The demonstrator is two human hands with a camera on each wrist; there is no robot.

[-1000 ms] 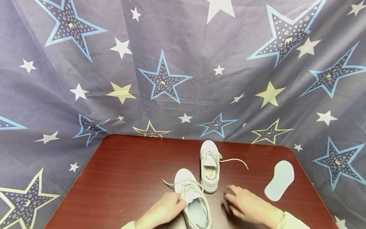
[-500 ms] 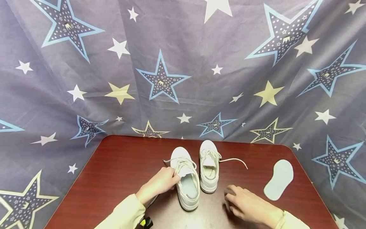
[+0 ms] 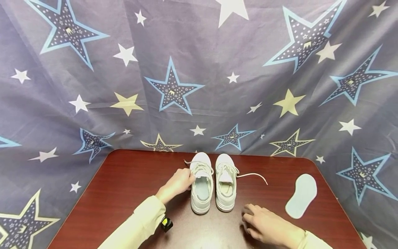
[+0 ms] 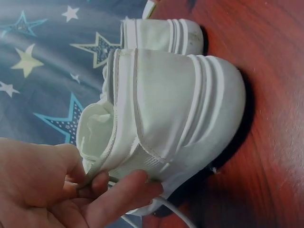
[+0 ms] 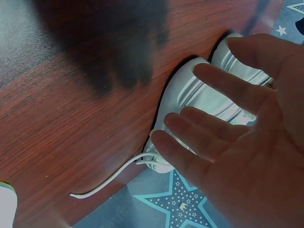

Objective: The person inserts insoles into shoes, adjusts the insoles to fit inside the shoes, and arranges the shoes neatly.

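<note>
Two white lace-up sneakers stand side by side near the back of the table, toes toward the backdrop. My left hand (image 3: 178, 181) pinches the side edge of the left sneaker (image 3: 200, 202) between thumb and fingers, by the lace holes; the left wrist view shows the thumb inside the collar. A pale blue insole (image 3: 202, 188) lies in that sneaker. The right sneaker (image 3: 226, 200) has a cream interior, and one lace trails off to its right. My right hand (image 3: 264, 223) hovers low over the table, fingers loosely bent, holding nothing.
A loose pale blue insole (image 3: 301, 196) lies flat on the right side of the dark red table (image 3: 133, 180). A grey-blue curtain with stars (image 3: 174, 103) hangs right behind the table's back edge. A black strap (image 3: 166, 224) shows at my left wrist.
My left hand has carried the left sneaker away from me, from the front of the table to beside the other one, and straightened it. The right hand stays where it was.
</note>
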